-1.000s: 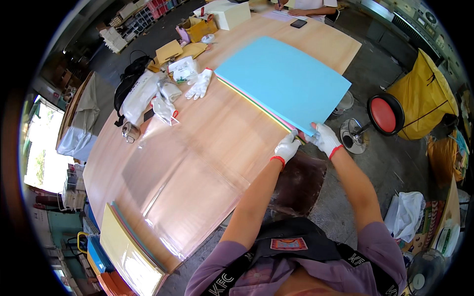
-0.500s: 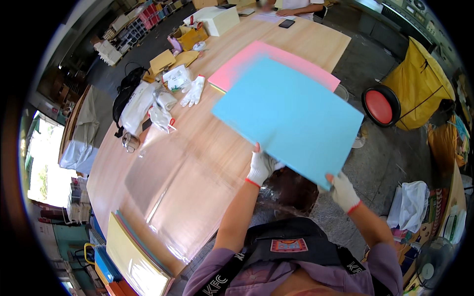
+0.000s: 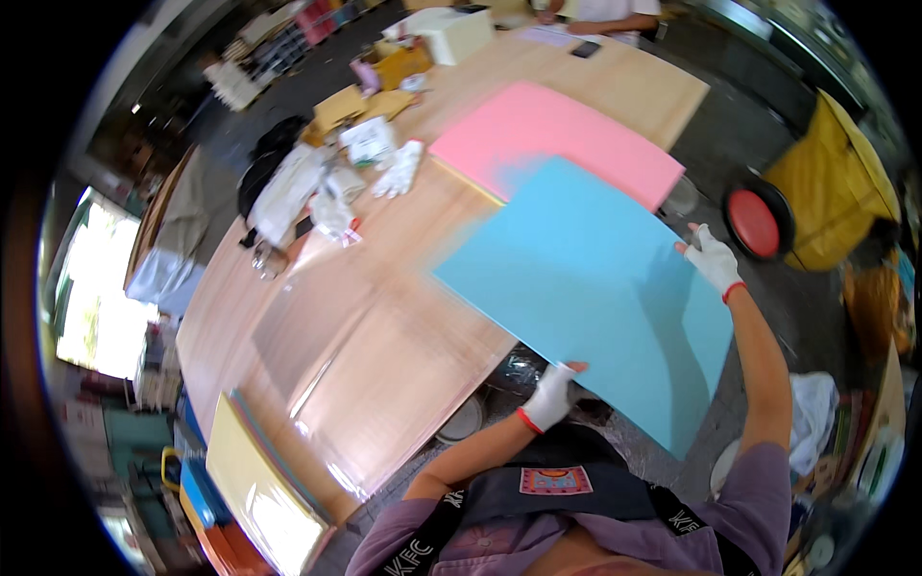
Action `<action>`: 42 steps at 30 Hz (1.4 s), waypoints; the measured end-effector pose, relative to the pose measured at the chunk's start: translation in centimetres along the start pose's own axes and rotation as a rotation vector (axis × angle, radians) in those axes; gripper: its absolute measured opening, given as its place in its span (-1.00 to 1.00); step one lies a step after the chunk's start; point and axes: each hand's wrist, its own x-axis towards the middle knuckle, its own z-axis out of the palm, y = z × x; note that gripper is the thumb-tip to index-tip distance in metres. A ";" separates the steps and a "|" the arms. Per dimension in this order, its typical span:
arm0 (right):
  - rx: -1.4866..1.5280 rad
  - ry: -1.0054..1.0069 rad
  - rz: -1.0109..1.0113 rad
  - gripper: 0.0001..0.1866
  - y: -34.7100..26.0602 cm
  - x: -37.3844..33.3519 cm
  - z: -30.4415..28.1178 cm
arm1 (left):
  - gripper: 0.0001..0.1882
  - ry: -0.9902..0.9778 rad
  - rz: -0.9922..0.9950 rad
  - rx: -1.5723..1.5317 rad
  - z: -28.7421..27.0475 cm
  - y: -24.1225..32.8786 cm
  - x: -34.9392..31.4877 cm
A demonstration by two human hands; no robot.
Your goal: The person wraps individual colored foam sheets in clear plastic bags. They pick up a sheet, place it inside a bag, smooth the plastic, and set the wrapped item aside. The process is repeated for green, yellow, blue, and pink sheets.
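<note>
A large light-blue sheet of card or paper (image 3: 586,278) is held out in front of me, tilted, partly over the table edge. My left hand (image 3: 552,396), in a white knit glove with bare fingertips, pinches its near edge, thumb on top. On the right edge my right hand (image 3: 713,259), gloved alike, holds it with thumb and finger over the rim; a shadow falls across the sheet. Just beyond lies a stack of pink sheets (image 3: 567,130) with a yellow edge showing beneath, partly covered by the blue one. Left of it, a clear plastic sleeve (image 3: 331,370) lies flat on the table.
The wooden table (image 3: 216,317) carries a stack of pale-yellow sheets (image 3: 259,480) at near left, white gloves (image 3: 399,171), a glass jar (image 3: 269,259) and a phone (image 3: 585,49). A person (image 3: 615,17) sits at the far end. A red-seated stool (image 3: 756,224) and yellow sack (image 3: 836,182) stand right.
The blue sheet has come nearer and to the right, uncovering more pink. My right hand has moved from its near corner up its right edge; my left hand has shifted nearer and right.
</note>
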 end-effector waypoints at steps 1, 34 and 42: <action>-0.057 -0.019 -0.005 -0.27 0.0 3.1 1.0 | -0.52 0.040 -0.009 0.051 -0.2 -1.0 -0.2; 0.099 -0.518 -0.540 -0.66 -9.9 -16.6 12.1 | -0.59 0.131 -0.006 1.336 -13.6 8.3 -29.3; -0.095 -0.611 -0.725 -0.57 -18.2 -16.8 15.6 | -0.61 1.050 0.240 2.244 -26.5 8.4 -31.3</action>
